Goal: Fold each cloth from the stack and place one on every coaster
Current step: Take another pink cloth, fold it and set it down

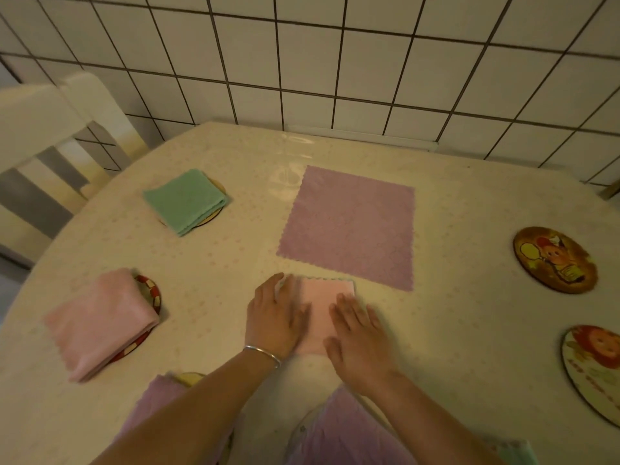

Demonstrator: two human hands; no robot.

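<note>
A folded pale pink cloth (323, 307) lies on the table in front of me. My left hand (275, 317) presses flat on its left side, and my right hand (360, 340) lies flat on its right and near edge. An unfolded purple cloth (349, 226) lies spread just beyond. A folded green cloth (186, 201) covers a coaster at the far left. A folded pink cloth (100, 322) rests on a red-rimmed coaster (152, 293). Folded purple cloths lie at the near edge, one (157, 397) under my left arm and another (339, 431) by my right arm. Two bare coasters lie at right, one (555, 260) farther away and one (593, 370) nearer.
The round table (469, 330) has a pale, patterned cover and stands against a white tiled wall (335, 62). A white chair (50, 135) is at the far left. A bit of green cloth (516, 451) shows at the bottom right.
</note>
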